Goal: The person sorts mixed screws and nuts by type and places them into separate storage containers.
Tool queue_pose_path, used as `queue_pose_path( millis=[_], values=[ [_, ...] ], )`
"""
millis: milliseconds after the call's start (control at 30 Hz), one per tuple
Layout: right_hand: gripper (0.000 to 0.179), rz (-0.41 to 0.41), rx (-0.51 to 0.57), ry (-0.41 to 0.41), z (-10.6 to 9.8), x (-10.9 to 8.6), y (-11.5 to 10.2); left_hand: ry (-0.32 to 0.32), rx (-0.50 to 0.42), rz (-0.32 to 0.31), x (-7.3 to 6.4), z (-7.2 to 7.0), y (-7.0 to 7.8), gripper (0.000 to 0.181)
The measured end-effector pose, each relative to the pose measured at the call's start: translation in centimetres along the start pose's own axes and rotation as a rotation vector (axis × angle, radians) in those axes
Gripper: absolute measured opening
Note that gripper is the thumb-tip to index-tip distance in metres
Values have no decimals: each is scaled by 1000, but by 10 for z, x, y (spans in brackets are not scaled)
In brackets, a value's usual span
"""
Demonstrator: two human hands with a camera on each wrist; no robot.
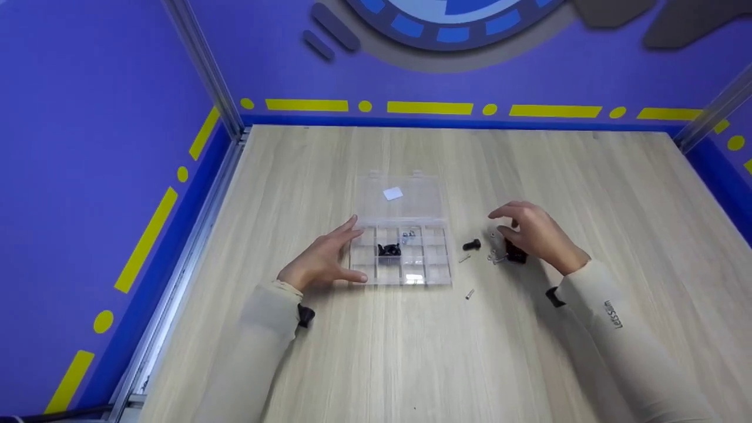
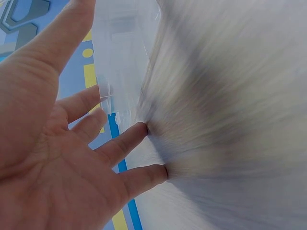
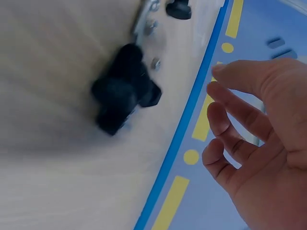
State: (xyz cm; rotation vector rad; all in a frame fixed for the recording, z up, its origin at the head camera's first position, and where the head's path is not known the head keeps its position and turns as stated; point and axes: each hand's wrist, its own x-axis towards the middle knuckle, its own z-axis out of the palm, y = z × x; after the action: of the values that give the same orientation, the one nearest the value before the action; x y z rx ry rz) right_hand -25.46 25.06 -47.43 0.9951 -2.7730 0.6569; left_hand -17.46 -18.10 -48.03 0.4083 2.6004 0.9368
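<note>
A clear compartment box (image 1: 427, 257) lies on the table, its lid folded back. Black parts (image 1: 389, 251) fill one compartment, and small silver pieces (image 1: 409, 235) sit in another. My left hand (image 1: 322, 258) is spread along the box's left side, thumb by the near corner and fingers extended. To the right of the box, my right hand (image 1: 537, 232) hovers over a loose pile of black bolts (image 3: 122, 88) and small silver nuts (image 3: 156, 63). Its thumb and forefinger are bent toward each other, and nothing shows between them.
A black bolt (image 1: 472, 244) lies between the box and the pile. Nearby are two slim silver screws, one (image 1: 465, 258) by the bolt and another (image 1: 470, 294) nearer me. A white label (image 1: 393, 193) is on the lid. Blue walls (image 1: 446, 88) border the table.
</note>
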Motion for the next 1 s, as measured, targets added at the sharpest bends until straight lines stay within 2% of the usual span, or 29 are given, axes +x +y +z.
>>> queue_pose_path(
  millis=[100,333,633,833,1000],
  values=[
    [27,28,2,-23,-1,-6,5,-6,10,5,1,0,-1,104],
    [13,88,-6,-62,-4,-16,12,-1,28,16,2,0,0,103],
    [18,177,12,-139,-5,-24,20,1,12,9,2,-2,1,104],
    [19,193,16,-169,-4,-28,25,-1,8,12,2,-1,0,104],
    [18,169,18,-152,-2,-32,28,-3,1,8,1,-1,0,105]
  ],
)
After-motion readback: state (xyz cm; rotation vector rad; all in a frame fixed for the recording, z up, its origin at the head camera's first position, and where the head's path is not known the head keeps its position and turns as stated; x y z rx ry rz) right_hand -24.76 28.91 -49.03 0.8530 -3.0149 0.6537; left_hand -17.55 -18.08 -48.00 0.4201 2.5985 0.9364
